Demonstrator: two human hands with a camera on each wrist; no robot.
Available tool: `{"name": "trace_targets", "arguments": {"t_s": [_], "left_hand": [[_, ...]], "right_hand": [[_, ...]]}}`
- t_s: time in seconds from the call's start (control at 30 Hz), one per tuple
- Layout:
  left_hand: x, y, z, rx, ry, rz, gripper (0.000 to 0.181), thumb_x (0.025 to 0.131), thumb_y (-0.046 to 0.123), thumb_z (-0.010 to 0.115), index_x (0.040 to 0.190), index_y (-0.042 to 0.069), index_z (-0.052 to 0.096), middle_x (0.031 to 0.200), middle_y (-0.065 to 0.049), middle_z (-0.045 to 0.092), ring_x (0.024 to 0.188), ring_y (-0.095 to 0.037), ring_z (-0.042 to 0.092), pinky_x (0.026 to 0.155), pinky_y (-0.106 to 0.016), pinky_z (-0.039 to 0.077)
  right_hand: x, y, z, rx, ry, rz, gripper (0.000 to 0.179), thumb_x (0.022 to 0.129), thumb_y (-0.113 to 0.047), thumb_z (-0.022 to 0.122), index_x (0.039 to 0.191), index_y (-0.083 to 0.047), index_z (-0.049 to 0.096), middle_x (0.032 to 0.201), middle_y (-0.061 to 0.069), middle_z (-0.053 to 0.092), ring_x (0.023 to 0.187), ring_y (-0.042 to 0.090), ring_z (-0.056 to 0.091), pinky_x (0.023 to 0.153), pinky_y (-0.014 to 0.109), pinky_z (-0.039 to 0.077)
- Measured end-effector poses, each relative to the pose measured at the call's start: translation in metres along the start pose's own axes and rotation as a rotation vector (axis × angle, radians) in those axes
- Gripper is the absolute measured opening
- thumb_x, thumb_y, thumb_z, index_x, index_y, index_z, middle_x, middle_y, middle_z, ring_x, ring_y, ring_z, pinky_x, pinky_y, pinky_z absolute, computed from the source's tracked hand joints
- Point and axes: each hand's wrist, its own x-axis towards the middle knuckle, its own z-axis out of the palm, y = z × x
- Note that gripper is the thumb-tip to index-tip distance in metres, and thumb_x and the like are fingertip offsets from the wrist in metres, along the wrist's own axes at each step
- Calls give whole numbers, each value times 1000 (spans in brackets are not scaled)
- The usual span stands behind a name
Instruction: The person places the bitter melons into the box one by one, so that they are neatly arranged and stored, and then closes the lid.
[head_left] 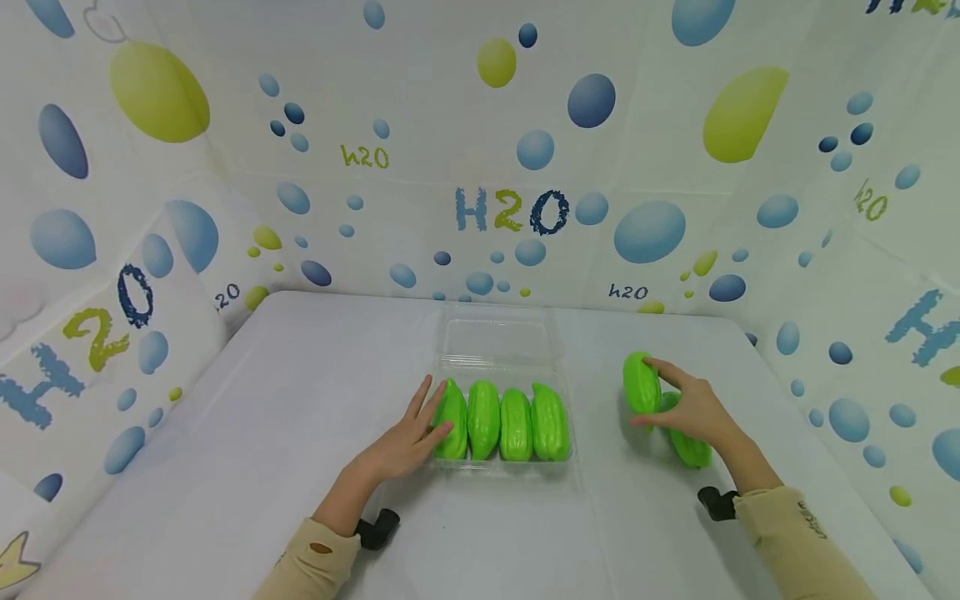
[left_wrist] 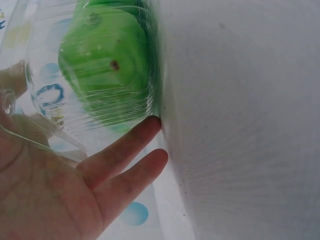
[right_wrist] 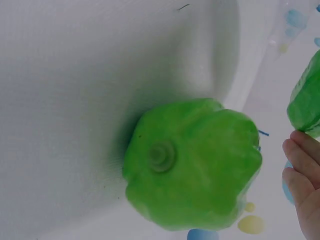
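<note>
My right hand (head_left: 693,408) pinches a bright green ridged gourd (head_left: 641,382) between thumb and fingers, holding it above the table to the right. Just behind that hand lies another green gourd (head_left: 692,451), its lobed end (right_wrist: 200,165) large in the right wrist view. In the middle stands a clear plastic clamshell box (head_left: 497,340) with its lid folded back. Several such gourds (head_left: 483,421) lie side by side in it. My left hand (head_left: 405,443) is at the box's left side, fingers extended along its wall; two straight fingers (left_wrist: 127,147) show in the left wrist view.
The white table (head_left: 315,367) is backed by a sheet (head_left: 420,100) printed with blue and green spots and lettering, which also rises at both sides. A small black wrist device (head_left: 378,528) sits on the left wrist, and another (head_left: 717,503) on the right.
</note>
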Motion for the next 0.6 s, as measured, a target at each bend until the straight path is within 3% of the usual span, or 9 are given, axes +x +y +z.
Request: {"name": "trace_targets", "arguments": {"t_s": [0.4, 0.6], "left_hand": [[-2, 1, -1, 0, -3, 7, 66, 98, 41, 36, 148, 14, 2, 152, -11, -12, 130, -42, 24, 94, -59, 32], [-1, 3, -2, -5, -12, 4, 66, 98, 41, 36, 148, 15, 1, 152, -11, -13, 129, -41, 27, 95, -58, 31]], "right_hand": [[0, -17, 0, 73, 25, -1, 100, 59, -48, 82, 142, -20, 33, 140, 20, 37, 126, 42, 34, 91, 67, 25], [2, -30, 2, 96, 56, -40, 99, 59, -47, 83, 141, -22, 35, 141, 17, 38, 126, 39, 36, 92, 65, 28]]}}
